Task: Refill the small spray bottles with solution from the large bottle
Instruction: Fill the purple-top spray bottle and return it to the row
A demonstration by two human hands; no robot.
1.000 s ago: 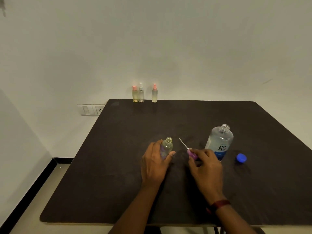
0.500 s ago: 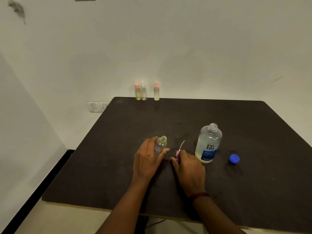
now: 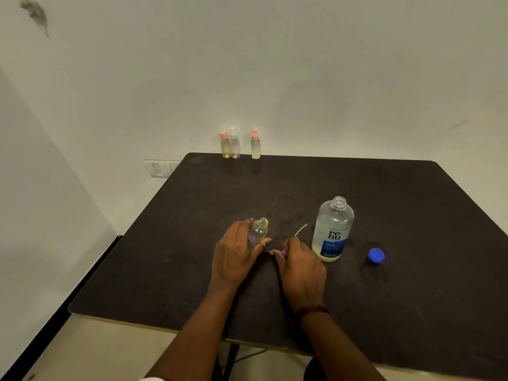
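Head view: dark table (image 3: 412,298) fills lower frame. Large bottle (image 3: 332,229) stands upright right of centre, uncapped, liquid low. Your left hand (image 3: 236,257) curls fingers round open small spray bottle (image 3: 260,229), upright on table. Your right hand (image 3: 302,268) just beside it, fingers pinching purple spray head (image 3: 284,253), white tube angled toward large bottle. Three capped spray bottles (image 3: 235,145) upright at far edge by wall. Blue cap (image 3: 376,255) lies right of large bottle, apart.
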